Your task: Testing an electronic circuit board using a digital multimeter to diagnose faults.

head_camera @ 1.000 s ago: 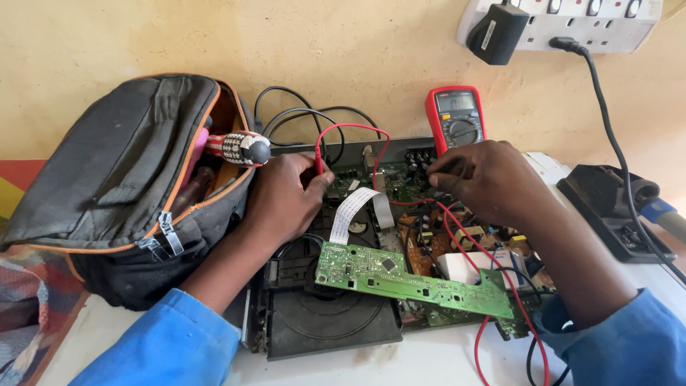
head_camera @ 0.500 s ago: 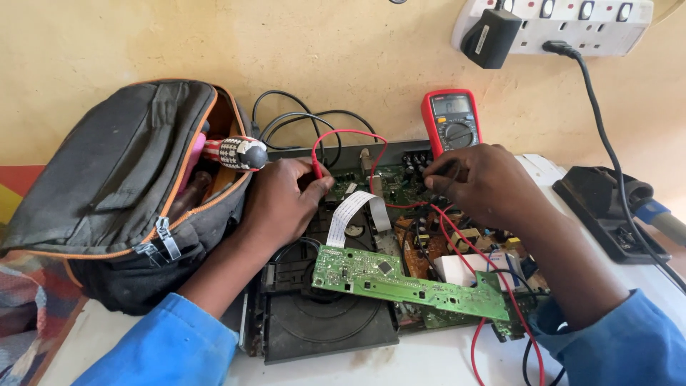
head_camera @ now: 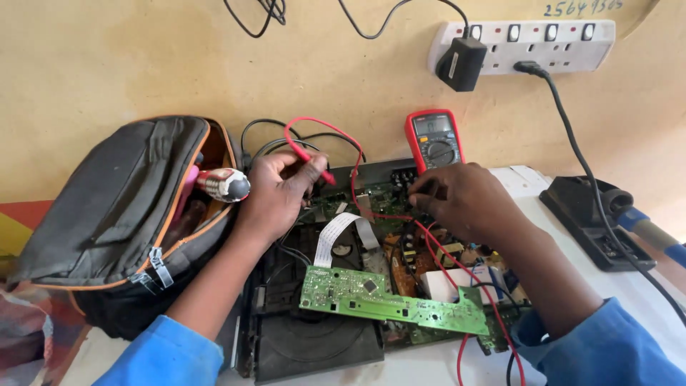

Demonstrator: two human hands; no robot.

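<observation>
An opened disc player [head_camera: 314, 343] lies on the table with its circuit boards bare. A long green board [head_camera: 389, 300] rests loose across its front. My left hand [head_camera: 279, 193] holds a red test probe [head_camera: 314, 164] lifted a little above the rear board. My right hand [head_camera: 464, 200] is closed on something at the rear of the board; the other probe is hidden under my fingers. Red leads [head_camera: 443, 257] run across the player. A red multimeter [head_camera: 434, 139] stands against the wall behind.
An open grey bag [head_camera: 121, 214] with orange trim sits at the left, tool handles sticking out. A white power strip [head_camera: 529, 43] with a black adapter hangs on the wall. A black soldering iron stand [head_camera: 593, 221] is at the right.
My left hand has lifted the red probe up off the board toward the wall. The camera has tilted upward, showing more wall. My right hand stays in place.
</observation>
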